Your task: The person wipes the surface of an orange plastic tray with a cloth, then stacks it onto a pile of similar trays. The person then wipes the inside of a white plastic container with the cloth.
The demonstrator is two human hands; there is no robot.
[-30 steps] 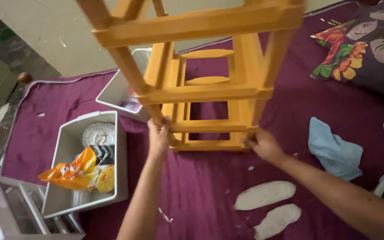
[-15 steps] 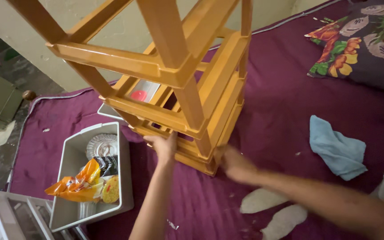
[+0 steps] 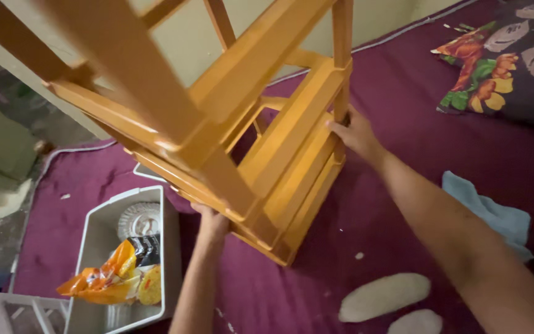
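We look down from head height, steeply, onto our own hands. The orange rack (image 3: 267, 154) stands very near, filling the upper frame. The maroon bedcover (image 3: 403, 204) lies below.

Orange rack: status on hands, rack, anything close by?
Left hand grips lower frame; right hand grips far post. Orange rack tilted on maroon bed. Grey bin close at left.

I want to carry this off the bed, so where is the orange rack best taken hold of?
Probably by the corner posts. The orange rack is an open frame, tilted on the bedspread, so fingers wrap a post easily. The left hand grips low on the near left, the right hand higher on the far right.
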